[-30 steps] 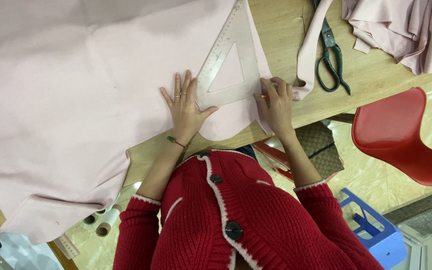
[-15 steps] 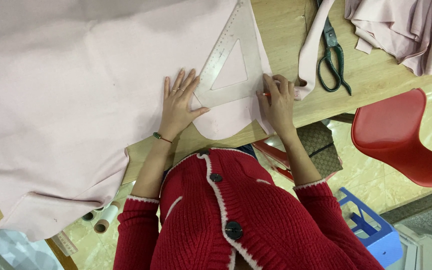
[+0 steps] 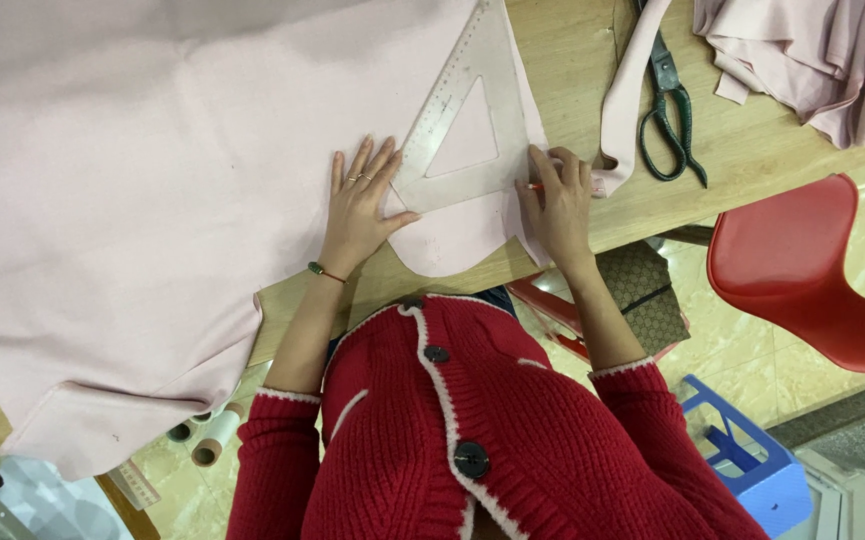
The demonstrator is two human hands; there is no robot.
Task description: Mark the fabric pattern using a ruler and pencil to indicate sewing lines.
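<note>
Head view: person in a red knit cardigan leans over the desk (image 3: pixel 752 150), both hands on pale pink fabric (image 3: pixel 152 200).
Left hand (image 3: pixel 362 205): flat, fingers spread, not gripping anything. Palm on the fabric, fingertips on the near edge of the clear triangle ruler (image 3: pixel 467 130); looks like it pins ruler and cloth so neither slides.
Right hand (image 3: pixel 557 200): grip closed on a thin red marking tool (image 3: pixel 534 185), only the tip shows. Tip sits just off the ruler's right corner, at the fabric edge.
Ruler: lies flat on the fabric between the two hands, long edge running away from the grip.
Fabric: covers most of the desk, curved cut edge just below both hands.
Scissors (image 3: pixel 667 110): beyond the right hand, well apart, next to a pink strip (image 3: pixel 624 90).
Red chair (image 3: pixel 802 270): right of the grip, off the desk.
</note>
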